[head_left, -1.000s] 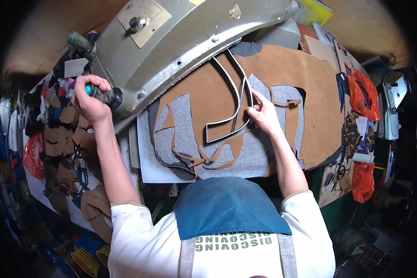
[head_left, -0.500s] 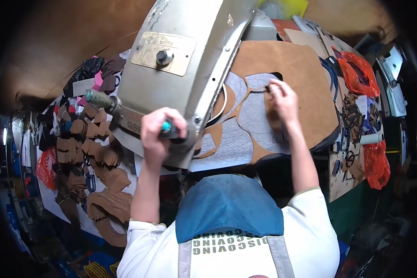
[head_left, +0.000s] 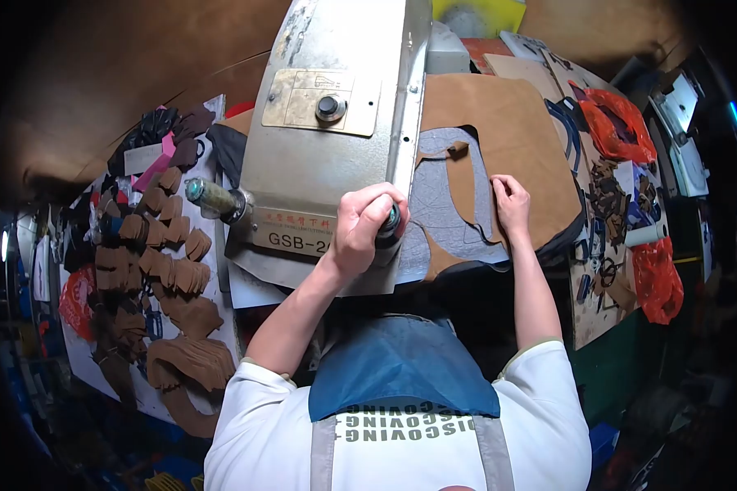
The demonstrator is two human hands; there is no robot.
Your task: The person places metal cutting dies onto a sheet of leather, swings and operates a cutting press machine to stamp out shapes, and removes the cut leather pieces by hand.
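Press head sits over the suede sheet; left hand fist-clenched on its handle, right hand fingers pressed flat just beside — pinch risk.

Nameplate on front edge of press head: red line of characters, too small to read, above black "GSB-2", rest hidden by left hand. Apron strip: "DISCOVING", seen upside down. Brass plate print illegible.

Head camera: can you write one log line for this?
left hand: gripping press handle | right hand: flat on brown suede sheet
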